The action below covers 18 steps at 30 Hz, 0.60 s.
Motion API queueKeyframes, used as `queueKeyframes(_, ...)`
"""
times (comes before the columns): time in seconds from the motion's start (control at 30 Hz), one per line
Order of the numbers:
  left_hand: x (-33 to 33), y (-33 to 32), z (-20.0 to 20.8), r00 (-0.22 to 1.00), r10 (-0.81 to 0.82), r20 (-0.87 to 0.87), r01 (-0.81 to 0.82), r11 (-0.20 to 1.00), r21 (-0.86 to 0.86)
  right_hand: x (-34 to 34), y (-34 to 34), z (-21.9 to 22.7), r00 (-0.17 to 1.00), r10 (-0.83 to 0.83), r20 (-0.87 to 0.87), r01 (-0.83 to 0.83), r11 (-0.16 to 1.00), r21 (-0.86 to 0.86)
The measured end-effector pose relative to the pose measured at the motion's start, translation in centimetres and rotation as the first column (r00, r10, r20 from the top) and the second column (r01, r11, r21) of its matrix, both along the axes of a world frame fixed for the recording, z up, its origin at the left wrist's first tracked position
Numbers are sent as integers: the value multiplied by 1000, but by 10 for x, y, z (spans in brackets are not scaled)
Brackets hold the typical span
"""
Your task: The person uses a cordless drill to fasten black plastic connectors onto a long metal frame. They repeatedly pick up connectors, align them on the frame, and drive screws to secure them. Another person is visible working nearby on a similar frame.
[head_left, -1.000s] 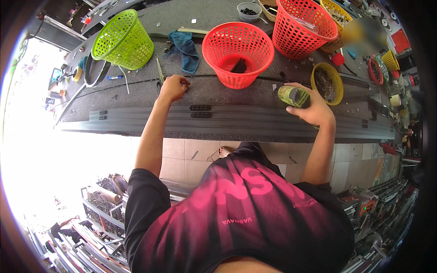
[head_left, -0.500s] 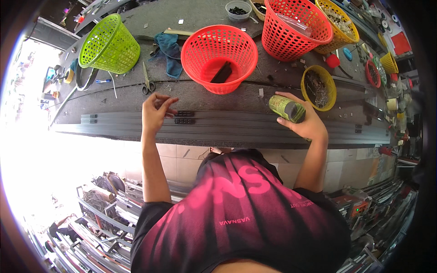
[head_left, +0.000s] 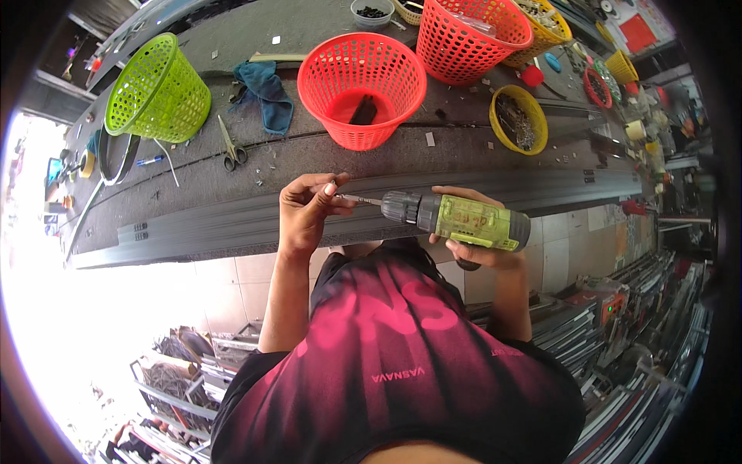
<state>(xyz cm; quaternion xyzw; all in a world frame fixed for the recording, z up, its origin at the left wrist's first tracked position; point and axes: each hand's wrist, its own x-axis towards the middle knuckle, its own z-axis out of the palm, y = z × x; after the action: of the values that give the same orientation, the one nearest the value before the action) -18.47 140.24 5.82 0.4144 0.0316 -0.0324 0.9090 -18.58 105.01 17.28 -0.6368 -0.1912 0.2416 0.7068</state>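
My right hand (head_left: 498,257) grips a yellow-green cordless drill (head_left: 475,220) with a black chuck, held level above the bench's front edge. Its slim bit (head_left: 366,200) points left, toward my left hand (head_left: 303,213). Thumb and fingers of that hand are pinched together at the bit's tip; whatever small thing is between them is too small to name. Beneath both hands, long dark grey profiles (head_left: 224,228) lie side by side along the near edge of the bench, with small black pieces (head_left: 141,231) on them toward the left end.
A red basket (head_left: 362,135) holding dark pieces stands beyond my hands. Scissors (head_left: 230,147), a blue cloth (head_left: 267,97) and a green basket (head_left: 166,100) are to its left. On the right are a yellow bowl of small metal parts (head_left: 533,147) and a taller red basket (head_left: 456,54).
The drill has swung from end-on to level, its chuck now pointing left, and come nearer my body. My left hand has moved right and closed at the bit's tip. The view has shifted slightly.
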Motion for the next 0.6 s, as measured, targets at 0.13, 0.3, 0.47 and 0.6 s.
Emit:
queueKeyframes(0.13, 1, 27, -6, 992, -104, 68, 114, 981, -155, -44, 35, -6, 983, -185, 7, 185, 982, 31)
queueKeyframes(0.3, -7, 47, -3, 974, -189, 126, 213, 951, -224, -76, 62, -6, 959, -281, -42, 282, 959, 29)
queueKeyframes(0.47, -12, 68, 6, 966, -232, 112, 230, 973, 32, -84, 74, -2, 964, -248, 98, 247, 969, 17)
queueKeyframes(0.6, -11, 96, 10, 903, -430, 10, 413, 873, 262, -82, 69, 5, 978, -112, 176, 126, 989, -71)
